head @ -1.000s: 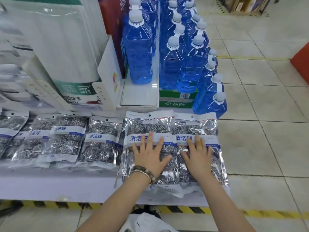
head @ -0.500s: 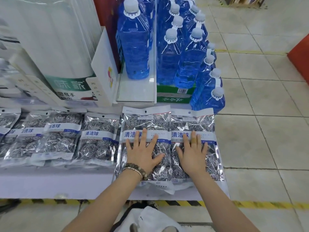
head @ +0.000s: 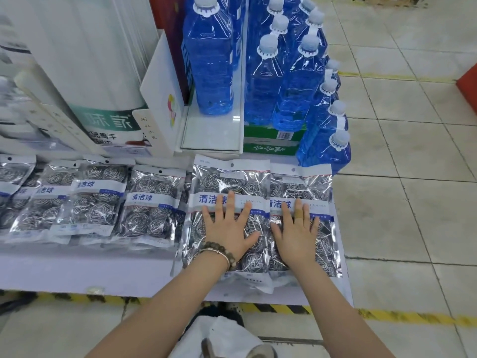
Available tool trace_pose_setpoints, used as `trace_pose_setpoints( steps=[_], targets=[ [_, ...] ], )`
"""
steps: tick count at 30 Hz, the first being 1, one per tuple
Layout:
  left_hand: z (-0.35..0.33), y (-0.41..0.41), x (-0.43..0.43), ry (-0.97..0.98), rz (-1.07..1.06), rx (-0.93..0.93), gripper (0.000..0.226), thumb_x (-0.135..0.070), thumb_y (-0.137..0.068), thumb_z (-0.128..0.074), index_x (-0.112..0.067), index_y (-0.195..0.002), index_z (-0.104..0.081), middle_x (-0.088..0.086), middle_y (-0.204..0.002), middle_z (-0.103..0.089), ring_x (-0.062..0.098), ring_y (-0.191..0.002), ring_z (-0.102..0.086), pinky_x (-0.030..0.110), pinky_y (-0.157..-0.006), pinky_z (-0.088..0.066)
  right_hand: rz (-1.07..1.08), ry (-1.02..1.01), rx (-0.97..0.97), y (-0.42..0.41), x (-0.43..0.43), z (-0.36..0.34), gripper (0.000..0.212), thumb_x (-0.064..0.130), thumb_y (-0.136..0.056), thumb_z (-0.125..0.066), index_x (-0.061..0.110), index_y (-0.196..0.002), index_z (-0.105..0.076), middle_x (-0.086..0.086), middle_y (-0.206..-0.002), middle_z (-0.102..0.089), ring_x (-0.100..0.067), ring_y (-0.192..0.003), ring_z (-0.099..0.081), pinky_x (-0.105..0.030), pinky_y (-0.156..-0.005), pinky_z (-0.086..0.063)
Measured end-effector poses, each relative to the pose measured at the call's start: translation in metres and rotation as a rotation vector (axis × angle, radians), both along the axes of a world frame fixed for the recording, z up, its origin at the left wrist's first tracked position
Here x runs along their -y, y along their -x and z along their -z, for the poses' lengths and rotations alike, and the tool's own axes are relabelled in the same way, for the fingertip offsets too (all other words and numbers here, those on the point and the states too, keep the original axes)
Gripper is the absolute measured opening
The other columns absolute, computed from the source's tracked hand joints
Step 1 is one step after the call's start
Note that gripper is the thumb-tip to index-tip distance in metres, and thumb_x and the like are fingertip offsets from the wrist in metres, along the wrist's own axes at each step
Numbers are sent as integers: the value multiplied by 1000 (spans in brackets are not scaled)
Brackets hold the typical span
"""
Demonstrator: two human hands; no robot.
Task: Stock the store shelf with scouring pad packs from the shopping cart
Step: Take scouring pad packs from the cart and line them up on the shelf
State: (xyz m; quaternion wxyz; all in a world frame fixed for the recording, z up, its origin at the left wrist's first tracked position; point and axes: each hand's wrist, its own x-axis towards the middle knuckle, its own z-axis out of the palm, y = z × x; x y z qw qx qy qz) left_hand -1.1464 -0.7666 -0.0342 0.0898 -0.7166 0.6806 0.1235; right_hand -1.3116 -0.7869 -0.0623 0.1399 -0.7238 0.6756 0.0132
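1. My left hand point(head: 228, 228) lies palm down with fingers spread on a clear plastic scouring pad pack point(head: 227, 180) of silvery steel-wire coils with a white-and-blue label band. I judge I am pressing it level so that it sits square.
2. My right hand point(head: 296, 228), also flat and spread, presses the matching neighbouring pack point(head: 302, 183), which touches the first along its long edge.
3. Both packs lie at the right end of the pale lilac store shelf point(head: 77, 270), near its front edge, seemingly stacked on another beneath.
4. To their left, more identical packs point(head: 152, 202) overlap in a looser row.
5. Farther back stand tall blue liquid bottles point(head: 284, 86) with white caps.
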Motion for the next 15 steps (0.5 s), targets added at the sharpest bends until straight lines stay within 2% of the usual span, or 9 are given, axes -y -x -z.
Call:
trace_pose_setpoints(
  steps=[5, 9, 12, 15],
  targets=[
    [0, -2, 1, -17, 2, -23, 74, -73, -82, -16, -39, -144, 7, 6, -153, 20, 33, -139, 17, 62, -107, 8, 1, -46, 40, -1, 2, -8, 63, 53, -97, -28, 26, -151, -11, -9, -159, 6, -28, -146, 11, -51, -113, 9],
    [-5, -10, -3, -21, -1, -121, 70, -70, -85, -18, -37, -145, -1, 3, -154, 16, 27, -141, 15, 57, -110, 9, 23, -2, 143, 4, 1, -18, 56, 40, -96, -44, 22, -147, -28, -10, -158, -14, -26, -146, -7, -48, -116, 1],
    [-11, -17, -10, 40, -37, -239, 58, -56, -91, -30, -33, -143, -22, 1, -156, 1, 19, -143, 2, 49, -114, 4, 16, 42, 243, -3, -1, -26, 44, 28, -95, -50, 16, -137, -46, -12, -148, -36, -28, -138, -30, -49, -116, -17],
    [-19, -27, -22, 140, -87, -372, 46, -42, -91, -42, -35, -137, -35, -2, -153, -18, 16, -140, -17, 43, -115, -3, -19, 47, 350, -22, -5, -37, 40, 23, -93, -53, 12, -132, -53, -14, -140, -47, -31, -126, -45, -49, -107, -34]
  ],
)
